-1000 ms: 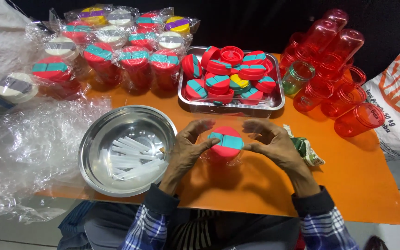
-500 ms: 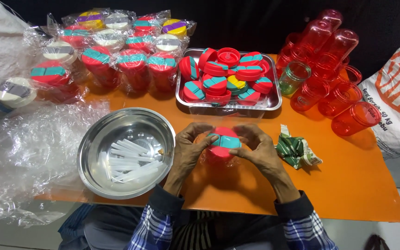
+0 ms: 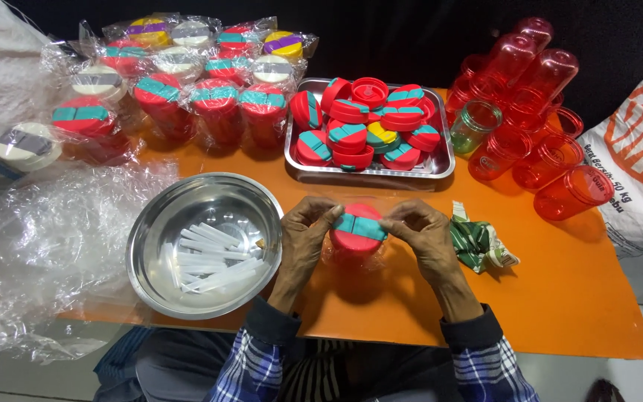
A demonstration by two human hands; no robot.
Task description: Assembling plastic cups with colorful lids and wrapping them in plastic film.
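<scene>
Pinching from both sides, the left hand (image 3: 308, 237) and right hand (image 3: 420, 237) close fingertips on the upright red plastic jar with teal-flapped lid (image 3: 356, 232), centred between them on the orange table (image 3: 560, 298).

Red jar (image 3: 356, 238), teal lid; orange table (image 3: 560, 298).

Bare hands (image 3: 366, 238) emerge from dark cuffs over blue-and-white plaid shirt sleeves (image 3: 251, 368)

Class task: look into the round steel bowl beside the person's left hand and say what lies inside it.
The steel bowl holds a loose pile of clear plastic strips. Whatever lies beneath them is hidden.
</scene>
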